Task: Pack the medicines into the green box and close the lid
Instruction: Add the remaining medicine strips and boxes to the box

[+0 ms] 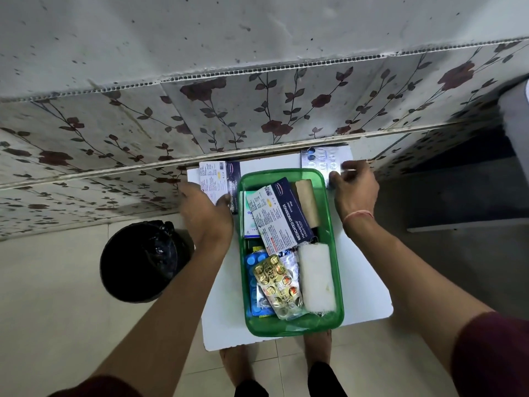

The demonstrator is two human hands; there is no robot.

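A green plastic box (335, 316) stands open on a small white table (363, 293). Inside lie a medicated dressings packet (282, 216), a gold blister strip (279, 282), blue blister strips (253, 270), a white gauze roll (316, 277) and a tan bandage roll (307, 203). My left hand (204, 212) grips a second dressings packet (216, 177) lying on the table left of the box. My right hand (356, 190) pinches a silver blister strip (322, 161) at the table's far right corner. No lid is visible.
A black bin (140, 262) lined with a bag stands on the tiled floor left of the table. A floral-patterned wall (257, 110) runs right behind the table. My bare feet (237, 365) show below the table's near edge.
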